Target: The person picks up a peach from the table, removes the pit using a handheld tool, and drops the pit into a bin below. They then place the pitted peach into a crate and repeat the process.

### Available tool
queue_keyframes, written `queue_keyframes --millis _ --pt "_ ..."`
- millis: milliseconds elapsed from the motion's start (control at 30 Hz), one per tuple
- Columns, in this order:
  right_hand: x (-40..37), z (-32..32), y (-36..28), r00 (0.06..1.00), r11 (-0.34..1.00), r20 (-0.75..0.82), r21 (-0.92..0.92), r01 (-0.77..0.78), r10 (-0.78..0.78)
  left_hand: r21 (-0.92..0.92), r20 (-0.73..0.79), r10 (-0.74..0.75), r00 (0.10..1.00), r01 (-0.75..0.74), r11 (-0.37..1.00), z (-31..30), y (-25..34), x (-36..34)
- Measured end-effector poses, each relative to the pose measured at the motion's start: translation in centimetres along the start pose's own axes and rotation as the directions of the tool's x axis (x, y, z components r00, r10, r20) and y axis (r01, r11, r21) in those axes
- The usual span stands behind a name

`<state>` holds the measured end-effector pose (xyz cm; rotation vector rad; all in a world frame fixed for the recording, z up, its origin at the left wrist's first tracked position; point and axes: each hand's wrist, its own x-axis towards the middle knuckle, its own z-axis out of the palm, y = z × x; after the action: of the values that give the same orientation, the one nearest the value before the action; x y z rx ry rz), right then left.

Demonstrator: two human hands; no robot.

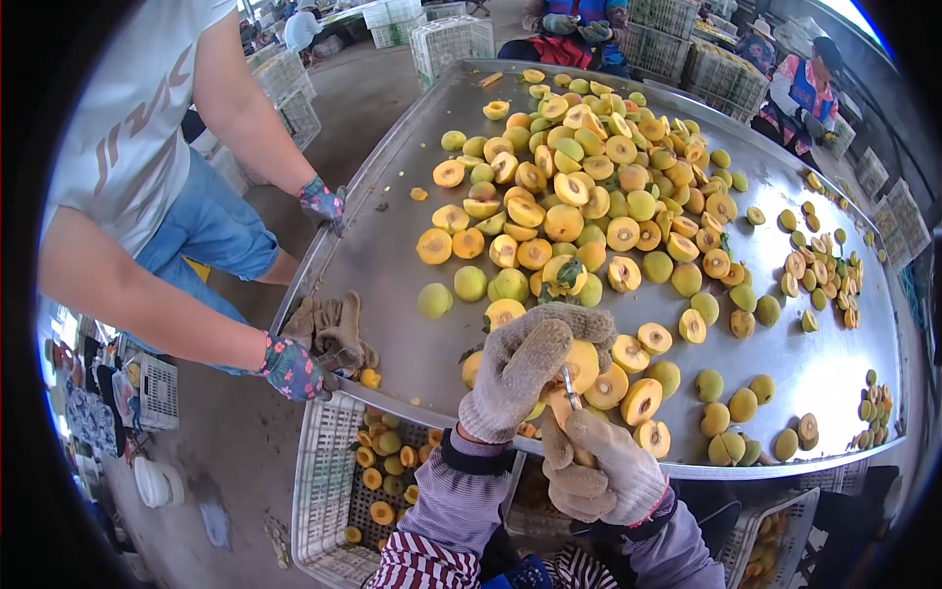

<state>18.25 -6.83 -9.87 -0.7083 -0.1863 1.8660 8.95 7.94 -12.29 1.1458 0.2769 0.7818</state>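
My grey knit-gloved left hand (515, 368) clasps a yellow halved peach (583, 361) over the steel table's (392, 294) near edge. My right hand (601, 473) clenches a slim metal pitting knife (568, 381), its blade upright with the tip in the fruit.

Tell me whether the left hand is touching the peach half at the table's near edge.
Touching. The head view shows the left hand with gloved fingers curled over the peach half, no gap between them; the right hand holds a metal tool.
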Motion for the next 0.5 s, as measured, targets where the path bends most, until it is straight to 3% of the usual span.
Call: queue_keyframes --millis 67,133,167,233,267,367,433,500 --pt "0.0 0.1 0.3 0.998 0.998 0.051 0.059 0.018 -0.021 0.055 0.046 -0.021 0.999 0.018 0.998 -0.3 0.7 -0.1" --pt "-0.2 0.3 0.2 1.0 1.0 -0.028 -0.015 0.006 -0.006 0.101 0.073 -0.19 0.979 0.182 0.978 -0.6 1.1 -0.2" --pt "-0.2 0.2 0.0 0.999 1.0 -0.031 -0.015 0.008 -0.008 0.099 0.076 -0.191 0.979 0.183 0.978 -0.6 0.8 -0.2" --pt "-0.1 -0.3 -0.4 0.994 0.997 0.091 0.051 -0.062 0.057 0.19 0.105 0.102 0.989 -0.121 0.974 -0.7 0.0 -0.4" --pt "-0.2 -0.3 -0.2 0.995 0.997 0.089 0.052 -0.061 0.056 0.188 0.107 0.1 0.989 -0.119 0.975 -0.4 -0.2 -0.5" --pt "-0.1 -0.5 0.3 0.982 0.99 0.184 0.128 -0.057 0.033 0.04 0.042 0.135 0.99 -0.136 0.99 0.2 -0.4 -0.7" --pt "0.1 -0.8 0.1 0.981 0.987 0.192 0.155 -0.032 0.001 -0.129 0.133 -0.021 0.991 0.038 0.991 0.0 0.2 -0.4" --pt "0.1 -1.1 0.4 0.98 0.985 0.198 0.17 -0.033 -0.002 -0.126 0.164 -0.036 0.986 0.057 0.99 -0.2 0.2 -0.2"
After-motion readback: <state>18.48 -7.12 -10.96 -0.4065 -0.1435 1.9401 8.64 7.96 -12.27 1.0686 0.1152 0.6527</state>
